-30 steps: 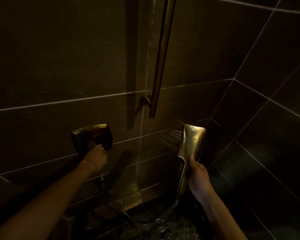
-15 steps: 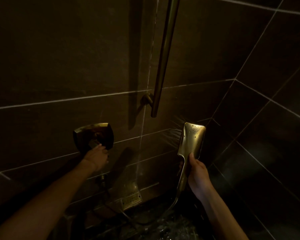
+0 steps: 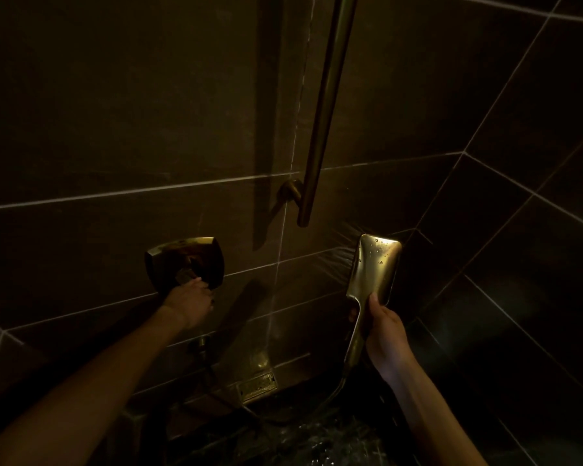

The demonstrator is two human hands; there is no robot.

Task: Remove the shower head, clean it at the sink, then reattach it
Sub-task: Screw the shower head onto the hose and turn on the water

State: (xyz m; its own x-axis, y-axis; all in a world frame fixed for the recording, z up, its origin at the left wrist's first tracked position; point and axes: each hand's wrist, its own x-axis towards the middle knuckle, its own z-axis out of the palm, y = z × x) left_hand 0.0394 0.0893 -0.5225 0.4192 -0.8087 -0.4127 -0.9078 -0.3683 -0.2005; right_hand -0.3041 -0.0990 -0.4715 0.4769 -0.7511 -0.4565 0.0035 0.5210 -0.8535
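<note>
The shower head (image 3: 375,268) stands upright, long axis vertical, face toward the wall (image 3: 115,129), spraying; brass, wet with drops. The right hand (image 3: 382,334) grips its handle near the tiled corner, below the rail (image 3: 323,129). The left hand (image 3: 191,299) grips the valve (image 3: 186,260).

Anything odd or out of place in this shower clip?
Yes: the shower head, gripped by the right hand, is off the slide bar and spraying the tiled wall. The floor looks wet.

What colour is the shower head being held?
Shiny gold or brass, dotted with water drops: the shower head, seen in the head view.
</note>
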